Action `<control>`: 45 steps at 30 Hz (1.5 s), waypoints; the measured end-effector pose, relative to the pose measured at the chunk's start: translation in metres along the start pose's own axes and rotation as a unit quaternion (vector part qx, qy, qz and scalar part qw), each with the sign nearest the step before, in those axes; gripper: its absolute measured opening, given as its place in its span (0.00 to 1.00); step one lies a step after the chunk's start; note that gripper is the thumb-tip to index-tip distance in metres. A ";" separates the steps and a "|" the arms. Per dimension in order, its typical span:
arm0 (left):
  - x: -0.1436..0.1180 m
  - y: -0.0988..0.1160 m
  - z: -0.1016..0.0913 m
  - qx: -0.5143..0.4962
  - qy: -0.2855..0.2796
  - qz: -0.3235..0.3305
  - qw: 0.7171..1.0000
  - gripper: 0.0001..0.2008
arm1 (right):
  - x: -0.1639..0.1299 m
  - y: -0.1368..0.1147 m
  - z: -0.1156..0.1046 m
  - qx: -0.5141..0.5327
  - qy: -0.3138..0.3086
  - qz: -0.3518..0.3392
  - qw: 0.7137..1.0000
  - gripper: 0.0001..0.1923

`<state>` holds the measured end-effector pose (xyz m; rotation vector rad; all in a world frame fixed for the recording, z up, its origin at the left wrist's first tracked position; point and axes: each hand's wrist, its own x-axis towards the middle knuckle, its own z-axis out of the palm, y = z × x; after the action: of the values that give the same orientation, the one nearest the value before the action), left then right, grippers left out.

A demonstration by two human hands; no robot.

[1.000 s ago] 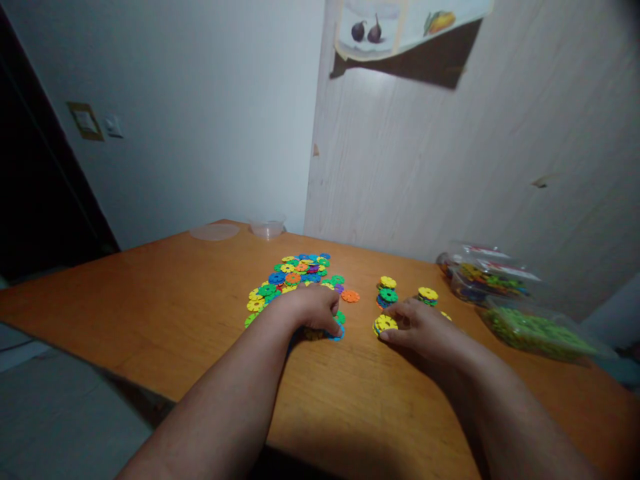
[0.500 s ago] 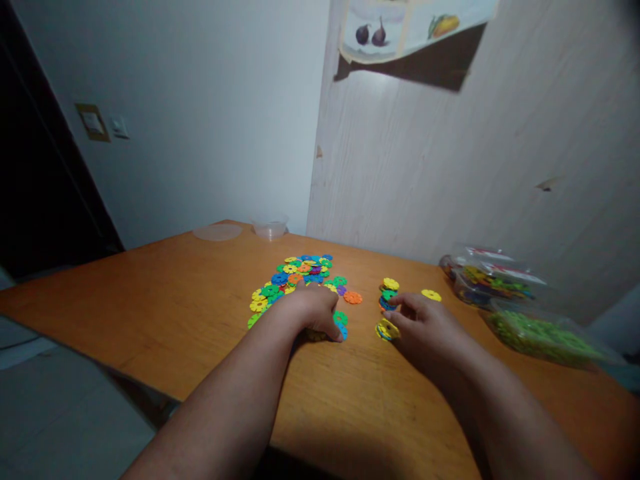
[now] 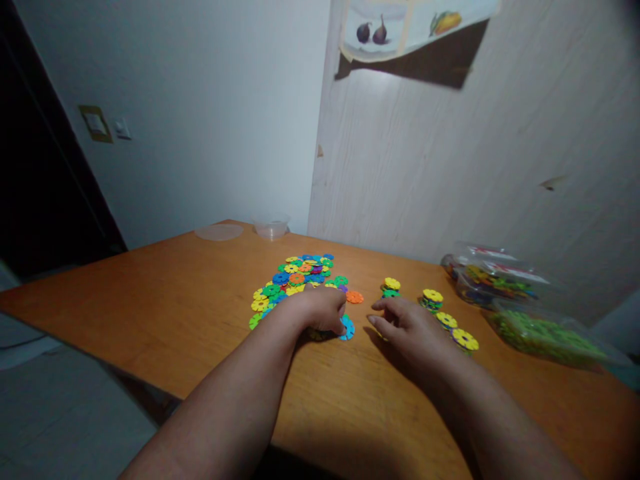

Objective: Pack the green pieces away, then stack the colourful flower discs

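My left hand (image 3: 323, 310) lies at the near right side of a loose pile of flower-shaped plastic discs (image 3: 297, 279). Its thumb and fingers are pinched on a light blue disc (image 3: 348, 328) at the pile's edge. My right hand (image 3: 403, 322) hovers just right of it, thumb and index finger apart, with nothing seen between them. Beyond that hand stands a small stack topped by a yellow disc (image 3: 392, 284). More yellow-topped stacks (image 3: 432, 298) are to its right, one of them (image 3: 465, 340) beside the wrist. A lone orange disc (image 3: 355, 297) lies between pile and stacks.
Clear packs of coloured pieces (image 3: 497, 277) and a clear tray of green pieces (image 3: 545, 337) sit at the table's right. At the back are a clear plastic bowl (image 3: 271, 227) and a flat round lid (image 3: 219, 232). A wall rises behind the table (image 3: 165, 293).
My right hand has moved left, off the stacks and closer to my left hand, uncovering the stacks on the right. The light blue disc now shows more at my left fingertips.
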<state>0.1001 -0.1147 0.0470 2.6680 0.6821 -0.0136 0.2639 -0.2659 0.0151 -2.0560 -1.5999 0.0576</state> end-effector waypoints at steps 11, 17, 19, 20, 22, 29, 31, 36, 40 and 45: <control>0.012 0.008 0.010 -0.323 0.046 0.016 0.945 0.09 | -0.006 -0.020 -0.006 -0.014 0.018 -0.062 0.998 0.14; 0.011 -0.003 0.005 -0.160 0.081 -0.014 0.984 0.04 | 0.003 0.018 -0.033 -0.029 0.002 0.036 0.999 0.16; 0.009 -0.004 0.003 -0.071 0.072 -0.033 0.994 0.03 | 0.002 0.024 -0.034 -0.027 -0.042 0.047 0.998 0.12; 0.007 -0.004 0.003 -0.039 0.063 -0.038 0.997 0.04 | 0.002 0.025 -0.033 -0.028 -0.061 0.048 0.997 0.10; 0.005 -0.003 0.002 0.010 0.043 -0.043 0.998 0.08 | 0.000 0.024 -0.029 -0.039 -0.080 0.046 0.995 0.10; 0.006 0.002 0.003 0.076 0.017 -0.057 0.995 0.14 | 0.001 0.015 -0.024 -0.075 -0.129 0.009 0.989 0.11; 0.008 0.002 0.004 0.080 0.010 -0.057 0.995 0.13 | 0.002 0.013 -0.023 -0.073 -0.129 0.008 0.989 0.11; 0.010 0.000 0.006 0.072 0.002 -0.057 0.996 0.11 | 0.001 0.016 -0.022 -0.046 -0.120 0.025 0.991 0.14; 0.009 -0.001 0.009 0.007 0.031 -0.038 0.999 0.09 | 0.003 0.022 -0.020 -0.036 -0.030 0.029 0.998 0.19; 0.015 0.005 0.016 -0.231 0.065 -0.032 0.970 0.09 | 0.001 0.010 -0.013 -0.012 0.017 -0.038 0.999 0.20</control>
<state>0.1164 -0.1176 0.0325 2.2108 0.7116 0.2712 0.2779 -0.2714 0.0222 -2.0018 -1.6627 -0.0247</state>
